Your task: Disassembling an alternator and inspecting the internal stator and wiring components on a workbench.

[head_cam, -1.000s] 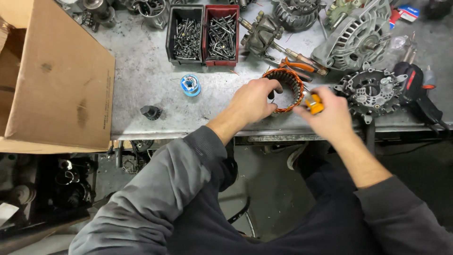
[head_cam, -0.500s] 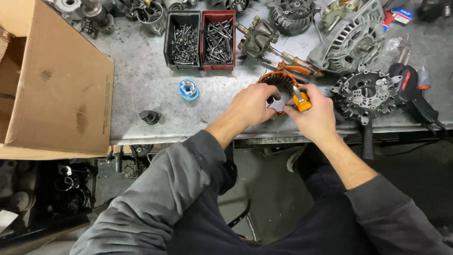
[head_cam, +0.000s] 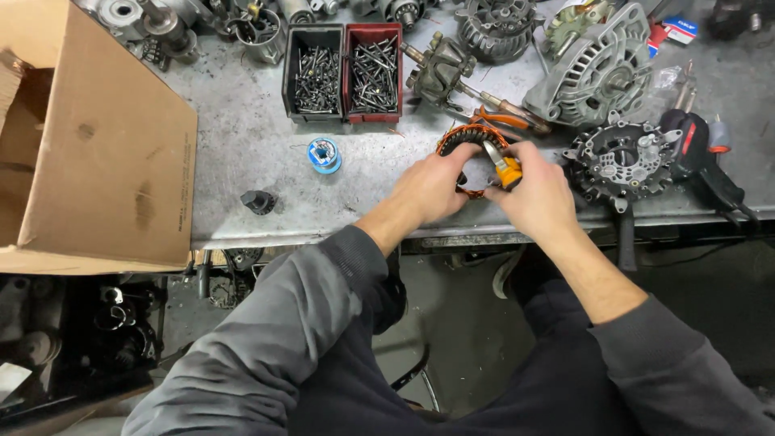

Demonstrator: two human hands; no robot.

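My left hand [head_cam: 429,187] grips the near left side of a ring-shaped stator [head_cam: 468,136] with copper windings, held just above the metal bench. My right hand [head_cam: 539,194] holds an orange-handled cutter [head_cam: 505,168], its metal tip reaching into the stator's opening. Both hands sit near the bench's front edge.
A cardboard box [head_cam: 89,137] stands at the left. A black bin [head_cam: 316,74] and a red bin [head_cam: 374,73] hold screws at the back. A blue solder spool [head_cam: 324,153], a black knob [head_cam: 258,202], alternator housings [head_cam: 601,73], a rectifier plate [head_cam: 626,157] and orange pliers [head_cam: 504,119] lie around.
Both hands with the stator and cutter have stayed together. The cutter's tip has moved further into the ring; the view shifted slightly.
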